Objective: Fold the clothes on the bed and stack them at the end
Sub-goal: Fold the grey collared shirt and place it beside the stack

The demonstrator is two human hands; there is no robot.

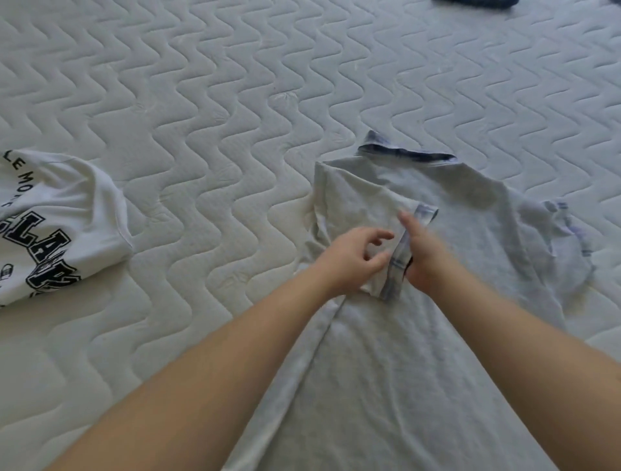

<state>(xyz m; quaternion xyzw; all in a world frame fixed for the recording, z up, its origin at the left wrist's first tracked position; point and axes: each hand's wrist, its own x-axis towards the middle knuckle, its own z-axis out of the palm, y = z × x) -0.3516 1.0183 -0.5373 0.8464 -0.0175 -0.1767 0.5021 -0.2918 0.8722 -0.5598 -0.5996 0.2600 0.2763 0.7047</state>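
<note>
A grey polo shirt [437, 336] with a blue collar [403, 153] lies spread on the white quilted mattress [201, 134] in front of me. Its left sleeve [356, 208] is folded inward over the body, and the blue-striped cuff [398, 262] runs between my two hands. My left hand [353, 260] rests on the folded sleeve with loosely curled fingers, its thumb tip at the cuff. My right hand [421, 255] lies along the cuff's right side with straight fingers pressing on the shirt. The right sleeve [564, 242] lies crumpled outward.
A white T-shirt with black lettering [50, 228] lies crumpled at the left edge of the view. A dark garment [473, 2] shows at the far top edge. Bare mattress stretches between and behind them.
</note>
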